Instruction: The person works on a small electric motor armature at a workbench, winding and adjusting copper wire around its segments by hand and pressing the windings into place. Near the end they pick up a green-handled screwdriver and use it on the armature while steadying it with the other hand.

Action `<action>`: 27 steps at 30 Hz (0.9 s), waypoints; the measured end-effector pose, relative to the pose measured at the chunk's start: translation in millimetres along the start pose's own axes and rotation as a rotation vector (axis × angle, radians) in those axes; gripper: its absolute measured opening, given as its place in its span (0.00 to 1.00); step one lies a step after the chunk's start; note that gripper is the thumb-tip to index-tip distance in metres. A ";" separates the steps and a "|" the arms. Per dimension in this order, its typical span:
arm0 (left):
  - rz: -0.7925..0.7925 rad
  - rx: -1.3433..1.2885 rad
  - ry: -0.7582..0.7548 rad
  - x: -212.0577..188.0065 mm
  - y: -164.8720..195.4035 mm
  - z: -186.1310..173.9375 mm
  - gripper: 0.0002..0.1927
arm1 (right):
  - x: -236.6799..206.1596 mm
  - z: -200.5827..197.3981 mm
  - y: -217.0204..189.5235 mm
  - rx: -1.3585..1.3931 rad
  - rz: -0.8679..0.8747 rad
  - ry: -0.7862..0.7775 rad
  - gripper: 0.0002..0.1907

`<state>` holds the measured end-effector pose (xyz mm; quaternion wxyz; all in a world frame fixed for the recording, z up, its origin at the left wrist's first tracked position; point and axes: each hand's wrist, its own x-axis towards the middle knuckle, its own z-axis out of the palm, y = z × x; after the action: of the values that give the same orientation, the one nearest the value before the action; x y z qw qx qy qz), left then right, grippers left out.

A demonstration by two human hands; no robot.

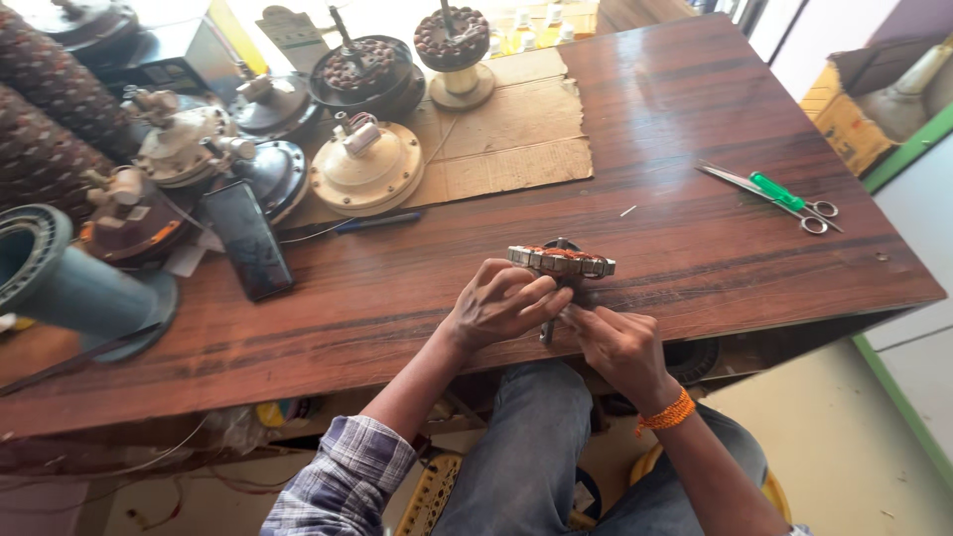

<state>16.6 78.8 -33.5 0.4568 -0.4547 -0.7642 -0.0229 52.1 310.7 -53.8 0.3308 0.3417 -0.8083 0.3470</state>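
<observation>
A round metal motor stator (pixel 562 261) with copper windings stands on its shaft near the front edge of a dark wooden table (pixel 695 238). My left hand (pixel 499 303) wraps around its underside and shaft. My right hand (pixel 620 347), with an orange thread band on the wrist, pinches at the lower part of the shaft just right of the left hand. What the right fingertips hold is too small to make out.
Scissors (pixel 784 197) with a green grip lie at the right. A dark phone (pixel 248 238), a pen (pixel 377 220), a cardboard sheet (pixel 511 129) and several fan motor housings (pixel 365 167) crowd the back left. A blue-grey cylinder (pixel 60 283) stands far left.
</observation>
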 end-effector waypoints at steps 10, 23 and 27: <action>-0.030 0.112 0.015 18.0 22.4 -12.1 0.09 | -11.5 -23.7 -12.1 -0.030 0.013 -0.121 0.16; -1.035 -0.577 0.474 23.3 76.8 -11.8 0.05 | 58.6 -55.8 -89.3 -0.106 0.263 -0.174 0.06; -1.296 -0.775 0.615 25.3 85.0 -6.3 0.05 | 92.5 -29.5 -83.9 -0.071 0.374 -0.135 0.05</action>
<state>77.5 142.7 -44.0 0.3525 -0.0214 -0.6539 -0.6691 75.8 260.0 61.6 0.2177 0.1961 -0.8898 0.3498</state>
